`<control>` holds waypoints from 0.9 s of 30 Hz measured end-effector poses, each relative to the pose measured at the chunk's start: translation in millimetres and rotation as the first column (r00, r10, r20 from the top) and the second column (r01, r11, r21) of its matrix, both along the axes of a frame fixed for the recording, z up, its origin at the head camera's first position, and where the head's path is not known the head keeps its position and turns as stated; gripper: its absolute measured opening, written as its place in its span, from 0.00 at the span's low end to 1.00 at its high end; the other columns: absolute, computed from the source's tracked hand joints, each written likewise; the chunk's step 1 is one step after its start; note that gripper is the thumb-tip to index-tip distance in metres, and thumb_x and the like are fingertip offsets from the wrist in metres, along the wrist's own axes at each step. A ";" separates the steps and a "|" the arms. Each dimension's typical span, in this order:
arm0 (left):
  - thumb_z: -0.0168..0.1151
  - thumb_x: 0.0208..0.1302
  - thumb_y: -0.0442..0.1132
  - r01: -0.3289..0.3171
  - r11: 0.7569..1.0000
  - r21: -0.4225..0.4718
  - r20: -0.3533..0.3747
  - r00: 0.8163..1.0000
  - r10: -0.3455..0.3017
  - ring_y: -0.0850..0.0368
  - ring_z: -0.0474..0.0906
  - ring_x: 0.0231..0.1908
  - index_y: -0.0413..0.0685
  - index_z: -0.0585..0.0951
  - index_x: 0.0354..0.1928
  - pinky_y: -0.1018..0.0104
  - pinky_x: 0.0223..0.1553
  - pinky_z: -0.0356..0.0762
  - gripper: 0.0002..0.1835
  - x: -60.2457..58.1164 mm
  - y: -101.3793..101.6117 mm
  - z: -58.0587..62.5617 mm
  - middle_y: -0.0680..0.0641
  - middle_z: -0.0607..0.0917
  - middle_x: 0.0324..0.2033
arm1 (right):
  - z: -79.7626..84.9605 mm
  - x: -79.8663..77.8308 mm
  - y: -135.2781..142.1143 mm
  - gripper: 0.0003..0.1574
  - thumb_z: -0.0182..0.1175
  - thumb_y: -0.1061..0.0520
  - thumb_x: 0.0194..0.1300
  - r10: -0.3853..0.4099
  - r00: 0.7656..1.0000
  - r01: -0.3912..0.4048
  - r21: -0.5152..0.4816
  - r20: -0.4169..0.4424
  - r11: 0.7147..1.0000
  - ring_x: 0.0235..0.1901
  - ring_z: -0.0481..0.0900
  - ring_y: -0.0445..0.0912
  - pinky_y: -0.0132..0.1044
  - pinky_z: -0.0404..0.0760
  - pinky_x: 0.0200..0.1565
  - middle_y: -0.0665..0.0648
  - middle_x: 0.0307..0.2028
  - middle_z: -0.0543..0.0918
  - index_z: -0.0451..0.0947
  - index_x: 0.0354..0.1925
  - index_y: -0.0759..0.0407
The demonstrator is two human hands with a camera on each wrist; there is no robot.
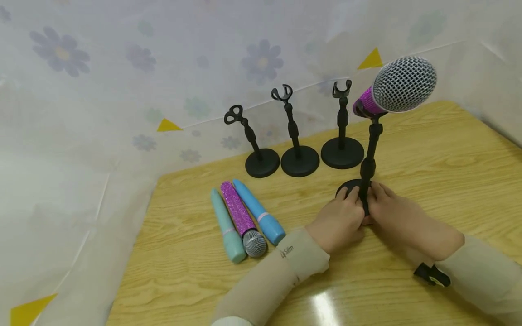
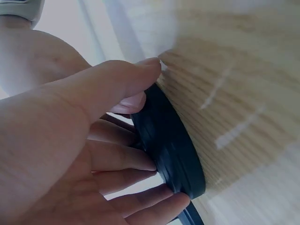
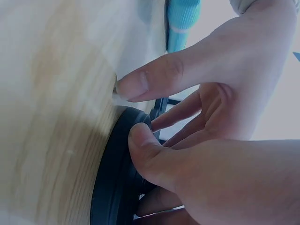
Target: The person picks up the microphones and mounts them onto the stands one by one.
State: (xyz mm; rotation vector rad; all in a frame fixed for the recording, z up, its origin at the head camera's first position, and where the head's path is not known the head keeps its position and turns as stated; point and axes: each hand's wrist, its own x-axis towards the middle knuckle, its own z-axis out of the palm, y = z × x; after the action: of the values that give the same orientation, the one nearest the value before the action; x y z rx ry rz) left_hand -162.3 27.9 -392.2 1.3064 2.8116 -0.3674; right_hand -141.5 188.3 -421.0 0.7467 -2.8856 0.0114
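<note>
A black microphone stand (image 1: pixel 370 147) stands upright at the right of the table, with a glittery purple microphone (image 1: pixel 404 84) in its clip, silver mesh head tilted up toward me. My left hand (image 1: pixel 336 222) grips the left side of the stand's round base, fingers on top and thumb by the near rim. On the other side my right hand (image 1: pixel 401 219) holds the same base, its thumb pressed to the rim in the right wrist view. From the left wrist, the base (image 2: pixel 171 140) shows edge-on between fingers and table. Some fingertips are hidden behind the base.
Three black stands with bare clips, a left one (image 1: pixel 262 164), a middle one (image 1: pixel 300 162) and a right one (image 1: pixel 342 154), line the table's back. Left of my arms lie a teal microphone (image 1: pixel 228 226), a glittery purple one (image 1: pixel 238 208) and a blue one (image 1: pixel 261 215). Flowered sheeting (image 1: pixel 204 68) rises behind.
</note>
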 end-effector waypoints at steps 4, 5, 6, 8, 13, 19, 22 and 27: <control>0.62 0.69 0.53 -0.027 1.000 -0.003 0.037 0.999 0.027 0.53 0.65 0.74 0.45 0.77 0.66 0.67 0.73 0.66 0.29 -8.7 15.3 -1.0 0.46 0.70 0.72 | 1.1 -5.6 12.3 0.38 0.70 0.56 0.62 -0.029 1.000 0.029 0.006 -0.009 1.000 0.56 0.77 0.73 0.58 0.85 0.50 0.85 0.57 0.72 0.71 0.56 0.86; 0.62 0.69 0.52 -0.041 0.999 0.000 0.049 0.998 0.041 0.53 0.65 0.74 0.46 0.76 0.66 0.67 0.72 0.68 0.28 -10.6 19.3 -1.2 0.47 0.69 0.73 | 1.0 -7.1 15.6 0.37 0.71 0.56 0.61 -0.030 0.999 0.030 0.004 -0.024 1.000 0.55 0.78 0.73 0.57 0.86 0.48 0.84 0.56 0.73 0.72 0.55 0.86; 0.61 0.70 0.52 -0.054 0.999 0.001 0.057 0.997 0.054 0.52 0.66 0.73 0.47 0.76 0.66 0.67 0.70 0.71 0.28 -12.4 23.4 -1.5 0.47 0.69 0.73 | 1.0 -8.7 18.4 0.37 0.72 0.57 0.61 -0.027 0.999 0.027 -0.001 -0.038 1.000 0.54 0.79 0.72 0.57 0.86 0.47 0.83 0.54 0.74 0.72 0.54 0.86; 0.61 0.70 0.53 -0.076 0.997 -0.004 0.065 0.995 0.076 0.52 0.66 0.73 0.48 0.76 0.67 0.67 0.67 0.74 0.28 -15.9 31.3 -1.3 0.48 0.68 0.73 | 1.4 -12.0 23.9 0.36 0.72 0.58 0.60 -0.024 0.998 0.024 -0.011 -0.049 1.000 0.52 0.79 0.72 0.57 0.86 0.46 0.83 0.52 0.75 0.72 0.54 0.86; 0.59 0.72 0.56 -0.105 0.994 -0.007 0.052 0.993 0.106 0.51 0.68 0.72 0.52 0.76 0.67 0.66 0.61 0.80 0.27 -23.0 49.0 0.2 0.49 0.69 0.73 | 2.3 -19.8 37.5 0.33 0.70 0.63 0.60 -0.018 1.000 0.018 -0.029 -0.023 0.999 0.53 0.78 0.74 0.60 0.83 0.50 0.84 0.53 0.73 0.72 0.54 0.86; 0.51 0.77 0.52 -0.118 0.993 -0.002 0.054 0.992 0.118 0.51 0.69 0.71 0.60 0.80 0.64 0.65 0.59 0.81 0.19 -33.5 67.5 1.4 0.50 0.70 0.72 | 3.6 -32.0 53.5 0.32 0.68 0.61 0.63 -0.040 0.998 0.043 -0.078 0.043 0.996 0.56 0.75 0.77 0.64 0.81 0.52 0.86 0.57 0.71 0.71 0.56 0.84; 0.51 0.78 0.51 -0.141 0.990 -0.003 0.064 0.988 0.140 0.52 0.69 0.70 0.64 0.80 0.63 0.64 0.60 0.81 0.18 -40.4 76.5 1.4 0.52 0.71 0.71 | 4.1 -39.4 60.3 0.31 0.67 0.62 0.64 -0.044 0.997 0.049 -0.083 0.057 0.995 0.57 0.74 0.78 0.65 0.81 0.51 0.87 0.57 0.71 0.71 0.56 0.85; 0.50 0.77 0.50 -0.171 0.985 -0.032 0.066 0.983 0.173 0.55 0.69 0.70 0.69 0.78 0.65 0.66 0.59 0.81 0.19 -52.1 90.3 1.2 0.54 0.71 0.71 | 4.5 -50.4 70.1 0.35 0.64 0.60 0.68 -0.077 0.991 0.086 -0.080 0.110 0.993 0.59 0.71 0.80 0.68 0.77 0.55 0.90 0.58 0.68 0.67 0.59 0.88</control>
State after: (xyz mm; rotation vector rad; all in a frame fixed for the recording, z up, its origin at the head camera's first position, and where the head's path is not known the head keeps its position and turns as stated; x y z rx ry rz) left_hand -214.4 118.2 -391.0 1.0398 2.8238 -0.3443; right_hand -191.9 258.4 -416.5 0.6307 -2.9929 0.1676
